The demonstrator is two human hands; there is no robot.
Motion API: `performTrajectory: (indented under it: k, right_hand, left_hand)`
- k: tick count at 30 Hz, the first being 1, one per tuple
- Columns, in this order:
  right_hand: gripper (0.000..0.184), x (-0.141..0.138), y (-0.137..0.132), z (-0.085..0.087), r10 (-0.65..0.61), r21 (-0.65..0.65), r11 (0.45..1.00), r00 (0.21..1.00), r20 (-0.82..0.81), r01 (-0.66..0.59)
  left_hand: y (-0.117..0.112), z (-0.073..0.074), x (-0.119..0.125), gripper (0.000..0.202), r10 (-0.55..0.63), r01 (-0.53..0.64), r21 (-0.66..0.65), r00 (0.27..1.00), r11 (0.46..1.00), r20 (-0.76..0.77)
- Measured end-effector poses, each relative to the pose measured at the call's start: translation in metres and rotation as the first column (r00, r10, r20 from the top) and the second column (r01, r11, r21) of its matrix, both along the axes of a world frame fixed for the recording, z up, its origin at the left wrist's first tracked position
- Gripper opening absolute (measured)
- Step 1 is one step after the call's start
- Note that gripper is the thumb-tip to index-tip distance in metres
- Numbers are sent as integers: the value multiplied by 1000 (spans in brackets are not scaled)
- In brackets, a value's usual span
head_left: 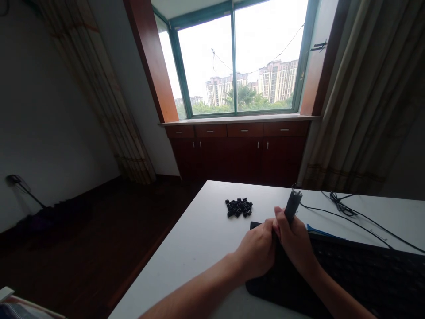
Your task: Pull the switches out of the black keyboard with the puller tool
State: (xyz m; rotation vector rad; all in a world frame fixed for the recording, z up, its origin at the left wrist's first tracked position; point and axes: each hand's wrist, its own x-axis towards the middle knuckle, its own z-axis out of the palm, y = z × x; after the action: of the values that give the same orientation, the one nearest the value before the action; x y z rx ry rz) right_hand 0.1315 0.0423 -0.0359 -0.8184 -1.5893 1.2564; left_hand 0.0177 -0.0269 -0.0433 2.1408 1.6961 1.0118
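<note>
My right hand is closed around a dark grey, bar-shaped object with a ragged upper end, which sticks up above the thumb. Its exact kind is not clear. My left hand is closed and pressed against the right one; whatever its fingers hold is hidden. Both hands are above the left part of a black keyboard. Beyond the left hand, a small heap of black keycaps lies on the white table. A thin blue tool lies behind the keyboard, partly covered by the right hand.
Black cables run across the table's back right. The table's left edge drops to a dark floor. Past the table stand a red-brown cabinet and a window, with curtains at the sides.
</note>
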Motion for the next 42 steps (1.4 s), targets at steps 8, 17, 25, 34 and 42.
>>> performTrajectory:
  k: [8,17,25,34,42]
  right_hand:
    - [55,5,-1,10,-114,-12,993,992,-55,113]
    - [55,5,-4,12,-91,-3,996,995,-37,91]
    - [53,7,-5,13,-68,0,998,997,-26,68]
    - [55,6,-5,14,-59,20,998,998,-11,59]
    - [55,5,-5,13,-33,14,999,999,3,33]
  left_hand:
    - [-11,20,-22,38,-78,78,-4,995,997,-55]
    - [-8,32,-49,20,-180,180,-14,965,984,-192]
    - [0,29,-80,19,162,-155,103,984,983,-69]
    - [11,7,-118,21,433,-415,189,899,890,-62]
    - [13,-1,-119,19,464,-435,216,880,874,-107]
